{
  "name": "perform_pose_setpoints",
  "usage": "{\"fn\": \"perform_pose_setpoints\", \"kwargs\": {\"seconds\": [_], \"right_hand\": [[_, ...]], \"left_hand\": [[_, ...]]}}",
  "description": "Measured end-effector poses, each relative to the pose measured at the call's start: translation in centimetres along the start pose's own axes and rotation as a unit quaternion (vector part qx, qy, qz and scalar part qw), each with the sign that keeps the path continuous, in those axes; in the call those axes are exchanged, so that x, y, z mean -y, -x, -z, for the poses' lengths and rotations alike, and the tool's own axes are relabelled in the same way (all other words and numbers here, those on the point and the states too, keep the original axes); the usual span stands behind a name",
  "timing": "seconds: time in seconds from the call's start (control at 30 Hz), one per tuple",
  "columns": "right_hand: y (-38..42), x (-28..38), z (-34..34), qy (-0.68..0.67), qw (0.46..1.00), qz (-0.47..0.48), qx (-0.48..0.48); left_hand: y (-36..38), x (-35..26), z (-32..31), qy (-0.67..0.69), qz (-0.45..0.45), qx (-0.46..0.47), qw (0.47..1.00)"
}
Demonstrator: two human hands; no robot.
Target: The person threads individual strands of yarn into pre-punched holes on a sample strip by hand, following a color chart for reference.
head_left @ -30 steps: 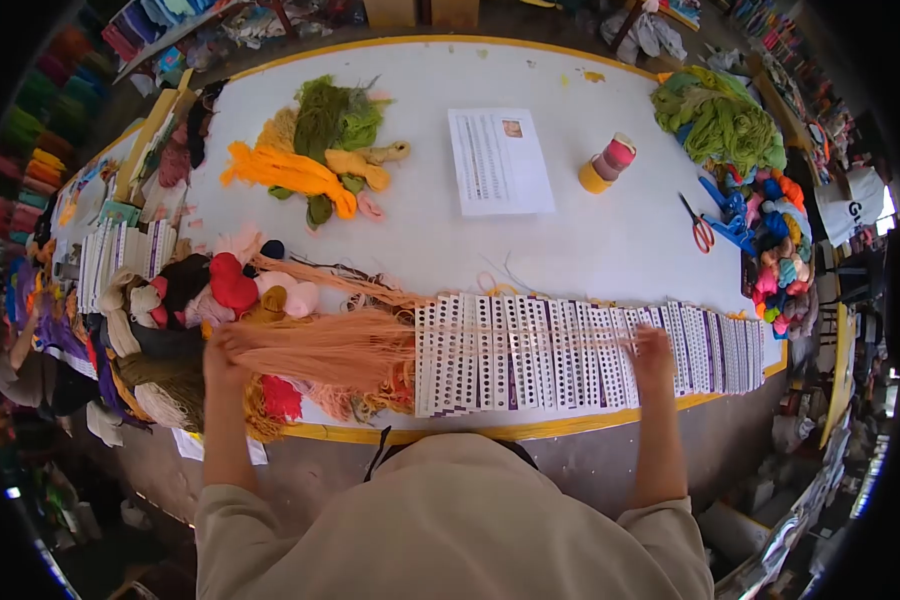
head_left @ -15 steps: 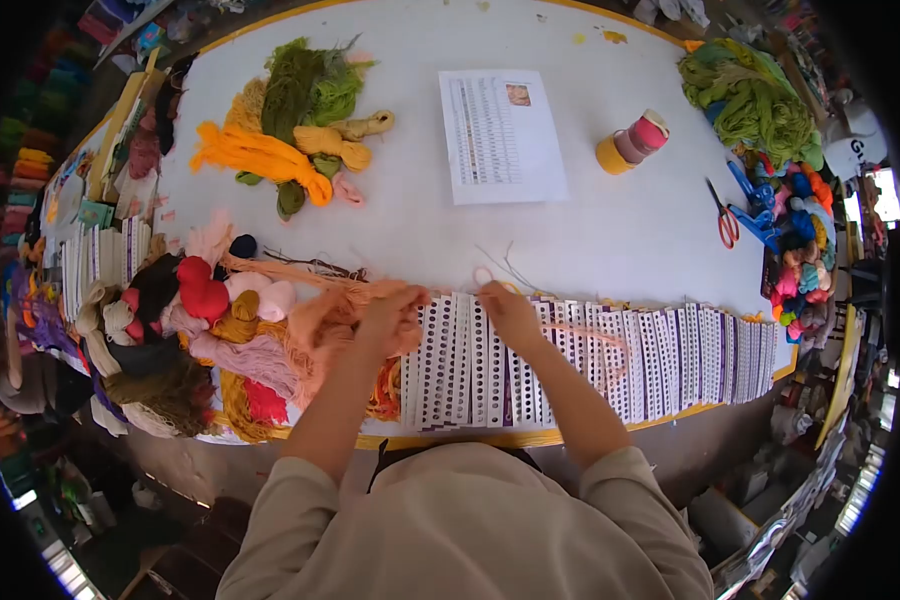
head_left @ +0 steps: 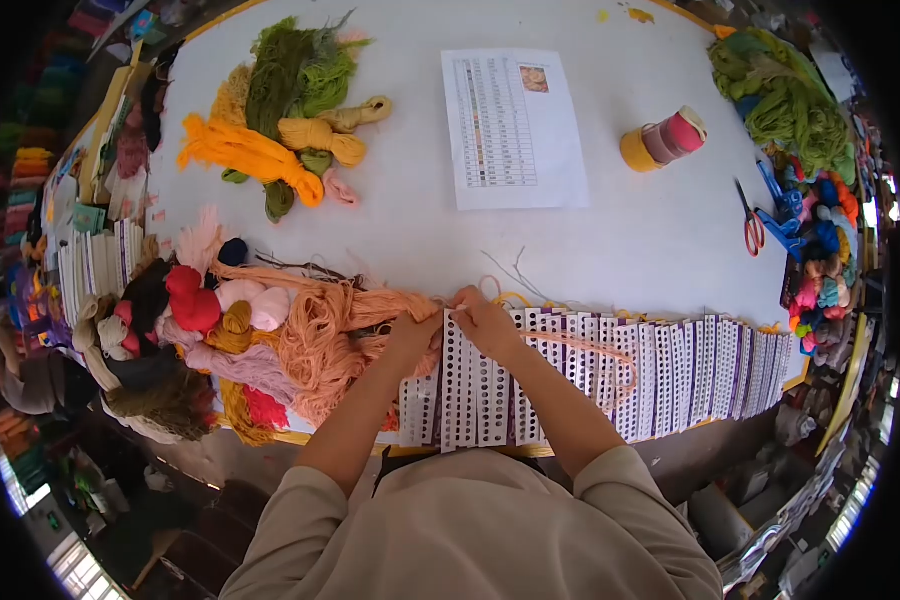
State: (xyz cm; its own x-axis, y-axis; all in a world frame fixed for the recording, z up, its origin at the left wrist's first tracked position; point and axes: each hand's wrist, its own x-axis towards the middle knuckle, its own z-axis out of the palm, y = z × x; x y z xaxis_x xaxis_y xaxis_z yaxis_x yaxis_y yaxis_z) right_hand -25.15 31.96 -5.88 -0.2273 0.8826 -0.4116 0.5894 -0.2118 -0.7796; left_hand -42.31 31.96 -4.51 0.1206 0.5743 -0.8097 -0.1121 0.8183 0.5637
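My left hand (head_left: 417,333) is closed at the right end of a loose peach yarn bundle (head_left: 320,335), its fingers partly hidden. Close beside it, my right hand (head_left: 482,322) is pinched at the top edge of the punched cards (head_left: 490,400); what lies between its fingertips is too small to name. The white cards stand in a long overlapping row along the table's front edge. A peach strand (head_left: 580,345) runs over them to the right of my right hand. Thin grey threads (head_left: 518,272) lie just behind the cards.
Heaped yarn skeins (head_left: 195,300) lie at the left. Orange and green skeins (head_left: 260,150) sit at the back left. A printed sheet (head_left: 515,130), a thread cone (head_left: 662,140), scissors (head_left: 750,220) and a green yarn pile (head_left: 785,100) are further back and right.
My right hand has moved left, closer to my left hand. My left hand has shifted slightly down. The view has shifted a little, and more of the peach bundle shows.
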Motion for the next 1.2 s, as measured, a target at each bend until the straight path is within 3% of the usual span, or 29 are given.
{"fn": "perform_pose_setpoints", "kwargs": {"seconds": [0.07,0.13,0.2,0.23,0.3,0.33,0.4,0.43,0.5,0.53,0.63,0.67,0.7,0.73,0.8,0.83,0.97,1.0,1.03,1.07,1.13,1.2], "right_hand": [[-0.1,0.0,0.0,-0.013,1.000,-0.011,-0.012],[0.0,0.0,0.4,-0.060,0.997,-0.016,0.047],[-0.3,-0.3,0.5,-0.126,0.987,-0.048,0.087],[-0.4,-0.2,0.6,-0.192,0.970,-0.079,0.126],[-0.3,0.2,1.5,-0.199,0.965,-0.107,0.135],[-0.3,0.4,1.8,-0.206,0.959,-0.136,0.143],[-0.4,-0.2,1.5,-0.217,0.959,-0.122,0.136],[-0.5,-0.4,1.4,-0.224,0.960,-0.107,0.129],[-0.6,-0.7,1.2,-0.223,0.960,-0.108,0.131],[-0.5,-0.7,1.2,-0.221,0.960,-0.110,0.132],[-0.5,-1.6,0.7,-0.301,0.944,-0.049,0.125],[-0.4,-1.7,0.8,-0.300,0.944,-0.049,0.126],[-0.2,-1.1,1.4,-0.303,0.939,-0.065,0.146],[-0.2,-0.5,1.8,-0.307,0.934,-0.081,0.166],[-0.3,-0.5,2.0,-0.285,0.939,-0.075,0.177],[-0.4,-0.5,2.2,-0.264,0.944,-0.070,0.186],[-0.8,-0.9,0.9,-0.215,0.963,-0.094,0.136],[-0.9,-0.6,0.9,-0.180,0.968,-0.114,0.129],[-0.9,-0.3,0.9,-0.145,0.972,-0.134,0.124],[-1.1,-0.9,0.4,-0.148,0.972,-0.132,0.123],[-1.6,-3.0,-1.1,-0.031,0.997,-0.046,0.058],[-1.1,-0.6,0.5,-0.073,0.989,-0.093,0.085]], "left_hand": [[-0.3,0.0,0.4,-0.024,-0.004,0.016,1.000],[-0.7,0.4,0.7,-0.045,-0.009,0.034,0.998],[-1.3,1.2,1.2,-0.237,-0.046,-0.010,0.970],[-1.8,2.4,1.7,-0.237,-0.046,-0.011,0.970],[-2.3,4.4,2.7,-0.177,-0.231,-0.093,0.952],[-1.2,3.0,2.7,-0.180,-0.230,-0.093,0.952],[1.1,0.6,2.8,0.041,-0.048,0.036,0.997],[1.2,0.6,2.9,0.041,-0.048,0.034,0.997],[1.6,0.4,2.8,0.249,0.112,0.217,0.937],[1.7,0.1,2.7,0.250,0.112,0.217,0.937],[2.1,-1.2,1.1,0.165,0.127,0.232,0.950],[2.5,-1.5,0.2,0.002,0.064,0.167,0.984],[2.7,-1.6,-0.5,-0.160,-0.001,0.095,0.983],[2.6,-1.5,-0.7,-0.159,-0.001,0.094,0.983],[2.2,-1.1,-0.9,-0.336,0.000,0.073,0.939],[2.0,-0.7,-0.6,-0.335,-0.001,0.072,0.939],[1.4,0.8,3.1,-0.481,-0.151,-0.173,0.846],[3.1,-2.0,3.8,-0.207,-0.023,-0.098,0.973],[5.3,-5.5,4.7,0.090,0.108,-0.014,0.990],[6.4,-6.3,7.0,0.129,0.062,0.017,0.990],[9.0,-9.3,11.0,0.188,-0.015,0.047,0.981],[10.3,-11.7,15.4,0.249,-0.089,0.009,0.964]]}}
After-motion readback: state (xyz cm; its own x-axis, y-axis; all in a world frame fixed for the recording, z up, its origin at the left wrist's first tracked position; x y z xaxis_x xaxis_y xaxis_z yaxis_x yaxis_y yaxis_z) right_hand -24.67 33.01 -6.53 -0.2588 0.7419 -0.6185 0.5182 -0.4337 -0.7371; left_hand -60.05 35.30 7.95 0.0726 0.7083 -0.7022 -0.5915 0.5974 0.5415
